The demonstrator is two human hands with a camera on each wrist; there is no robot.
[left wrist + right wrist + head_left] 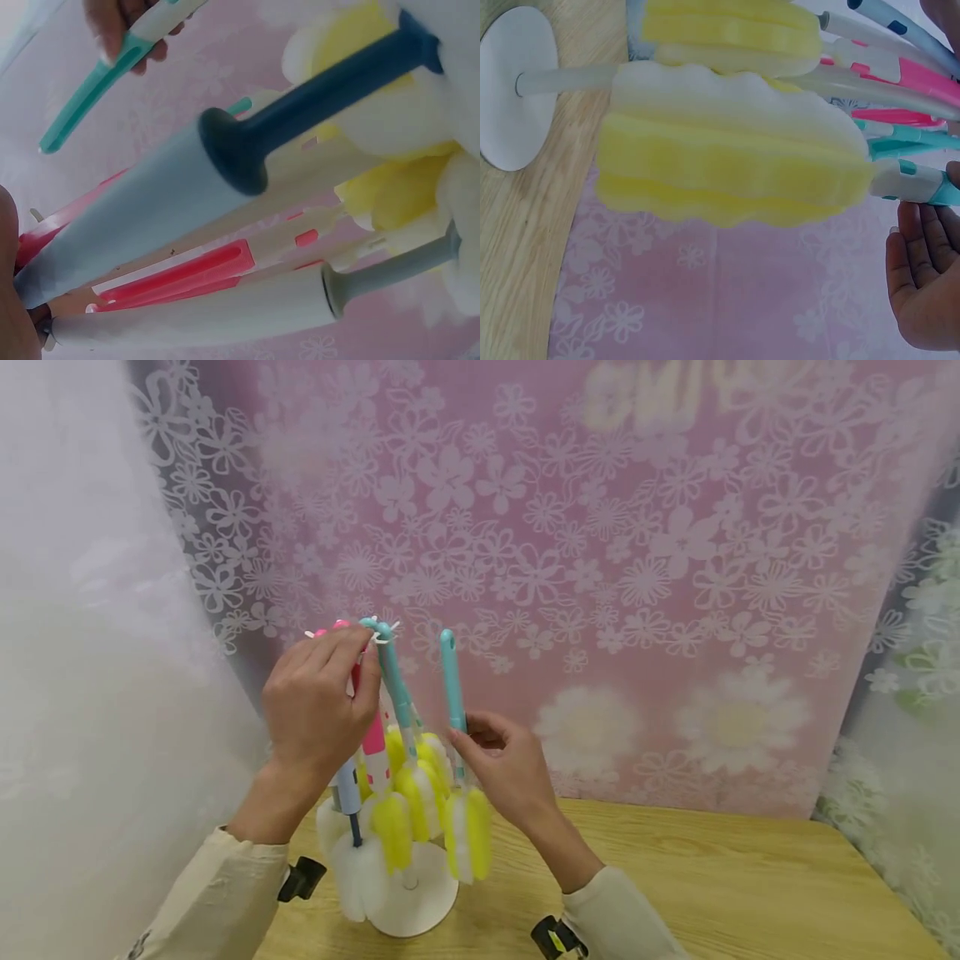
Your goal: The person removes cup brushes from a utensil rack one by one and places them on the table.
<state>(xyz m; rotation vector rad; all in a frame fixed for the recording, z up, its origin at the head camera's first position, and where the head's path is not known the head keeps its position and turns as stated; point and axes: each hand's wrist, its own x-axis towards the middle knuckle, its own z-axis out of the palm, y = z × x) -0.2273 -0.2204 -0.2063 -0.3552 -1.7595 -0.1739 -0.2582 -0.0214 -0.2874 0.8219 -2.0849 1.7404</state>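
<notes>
My right hand (513, 768) pinches a sponge bottle brush by its teal handle (451, 672), held upright beside the stand. The brush's yellow and white sponge head (735, 169) hangs downward. At the hooked top of a white brush stand (427, 910), my left hand (318, 697) grips with curled fingers; its fingertips are partly hidden. Around the stand hang a pink-handled brush (373, 739), other teal-handled brushes (395, 685), a blue-grey-handled brush (142, 202) with a white head, and a white-handled brush (202, 319).
The stand's round base rests on a wooden table (675, 868). Behind the table hangs a pink curtain (600, 568) with white flowers. A whitish sheet (97, 652) hangs at left, and a floral one (915, 693) at right.
</notes>
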